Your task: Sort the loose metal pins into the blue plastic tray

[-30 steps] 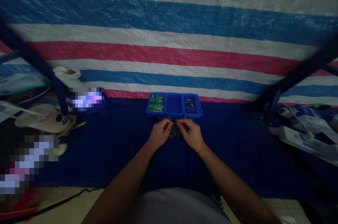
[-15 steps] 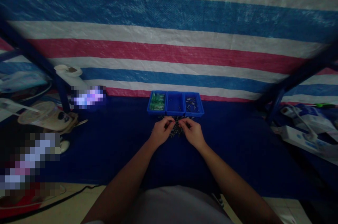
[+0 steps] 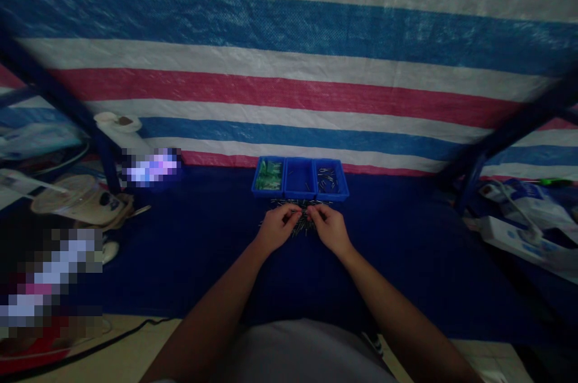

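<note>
My left hand [image 3: 277, 227] and my right hand [image 3: 330, 227] meet fingertip to fingertip, both pinched closed, over a pile of thin dark metal pins [image 3: 303, 226]. Whatever sits between the fingertips is too small to make out. Just beyond the hands stand three joined blue trays. Small green-and-clear packets fill the left tray [image 3: 255, 193]. In the middle tray [image 3: 299, 173] lie a few thin pieces. The right tray [image 3: 344, 190] holds several loose pins like those in the pile.
A blue cloth [image 3: 203, 220] covers the table. On the left are a lidded plastic cup [image 3: 72, 193], a white cylindrical object [image 3: 120, 127] and a blurred-out lit screen [image 3: 153, 167]. At right lies a white power strip [image 3: 510, 238]. A striped tarp [image 3: 289, 88] hangs behind, between blue metal posts.
My fingertips have shifted slightly, the left fingers moving a little closer to the right ones. The trays and the pile look the same; the whole view has dipped very slightly.
</note>
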Demonstrator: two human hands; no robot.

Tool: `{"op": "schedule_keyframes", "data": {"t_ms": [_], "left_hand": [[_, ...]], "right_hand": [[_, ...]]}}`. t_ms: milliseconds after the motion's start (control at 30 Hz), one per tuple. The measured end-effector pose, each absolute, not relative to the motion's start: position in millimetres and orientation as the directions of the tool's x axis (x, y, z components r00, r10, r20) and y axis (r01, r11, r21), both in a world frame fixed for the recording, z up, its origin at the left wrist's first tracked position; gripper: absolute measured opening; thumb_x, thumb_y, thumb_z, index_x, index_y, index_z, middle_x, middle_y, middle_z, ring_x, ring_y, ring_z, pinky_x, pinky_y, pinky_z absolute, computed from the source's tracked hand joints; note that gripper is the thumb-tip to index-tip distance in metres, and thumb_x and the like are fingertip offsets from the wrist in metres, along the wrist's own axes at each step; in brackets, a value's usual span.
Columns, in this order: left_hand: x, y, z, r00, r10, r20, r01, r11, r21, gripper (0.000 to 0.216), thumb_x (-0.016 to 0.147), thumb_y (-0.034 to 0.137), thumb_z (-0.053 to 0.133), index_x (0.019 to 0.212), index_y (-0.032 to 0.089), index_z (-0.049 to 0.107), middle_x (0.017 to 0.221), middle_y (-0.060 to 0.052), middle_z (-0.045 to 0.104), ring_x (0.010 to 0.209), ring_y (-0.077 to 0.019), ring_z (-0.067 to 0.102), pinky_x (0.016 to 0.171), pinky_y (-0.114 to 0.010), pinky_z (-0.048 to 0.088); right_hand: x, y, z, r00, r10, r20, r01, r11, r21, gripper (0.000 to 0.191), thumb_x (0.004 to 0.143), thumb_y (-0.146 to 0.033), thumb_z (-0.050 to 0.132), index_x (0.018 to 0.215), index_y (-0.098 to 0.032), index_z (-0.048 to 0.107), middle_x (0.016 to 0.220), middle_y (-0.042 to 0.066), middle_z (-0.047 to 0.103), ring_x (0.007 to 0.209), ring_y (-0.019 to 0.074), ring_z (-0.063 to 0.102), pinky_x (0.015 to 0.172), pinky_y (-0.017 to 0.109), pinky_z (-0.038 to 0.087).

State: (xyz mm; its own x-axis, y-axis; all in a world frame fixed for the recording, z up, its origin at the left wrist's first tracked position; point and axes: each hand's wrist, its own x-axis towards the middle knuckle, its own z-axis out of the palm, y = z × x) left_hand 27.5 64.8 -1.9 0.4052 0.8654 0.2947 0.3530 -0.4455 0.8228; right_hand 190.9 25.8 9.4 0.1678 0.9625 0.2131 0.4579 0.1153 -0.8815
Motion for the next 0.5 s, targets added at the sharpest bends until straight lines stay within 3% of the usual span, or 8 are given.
{"op": "schedule_keyframes", "data": {"t_ms": [233,400,500], "left_hand": [[27.1,64.3,-0.3,0.389,0.869,0.305,0.381,-0.453,0.806,0.020,0.087,0.031,0.054,0.093,0.018,0.068,0.063,0.002,0.061,0.054,-0.0082,0.051,0.056,-0.020,0.039],[25.4,65.2,1.2,0.402,0.871,0.284,0.426,-0.452,0.784,0.026,0.090,0.034,0.048,0.085,0.016,0.066,0.066,0.001,0.062,0.058,-0.0090,0.053,0.057,-0.020,0.038],[24.8,65.6,0.6,0.396,0.872,0.288,0.439,-0.456,0.774,0.030,0.091,0.036,0.046,0.082,0.016,0.065,0.066,0.001,0.061,0.059,-0.0094,0.053,0.058,-0.021,0.038]], "right_hand": [[190.4,25.9,9.6,0.181,0.962,0.203,0.406,0.115,-0.907,0.032,0.086,-0.041,0.053,0.068,-0.017,0.066,0.066,0.003,0.067,0.061,0.0160,0.060,0.058,0.026,0.044],[189.7,26.8,2.9,0.169,0.961,0.220,0.338,0.153,-0.929,0.023,0.081,-0.036,0.061,0.090,-0.017,0.070,0.079,0.005,0.070,0.068,0.0170,0.062,0.062,0.027,0.048],[189.5,26.8,1.9,0.153,0.963,0.223,0.322,0.165,-0.932,0.024,0.079,-0.035,0.063,0.094,-0.018,0.071,0.080,0.005,0.070,0.067,0.0167,0.062,0.061,0.027,0.049]]}}
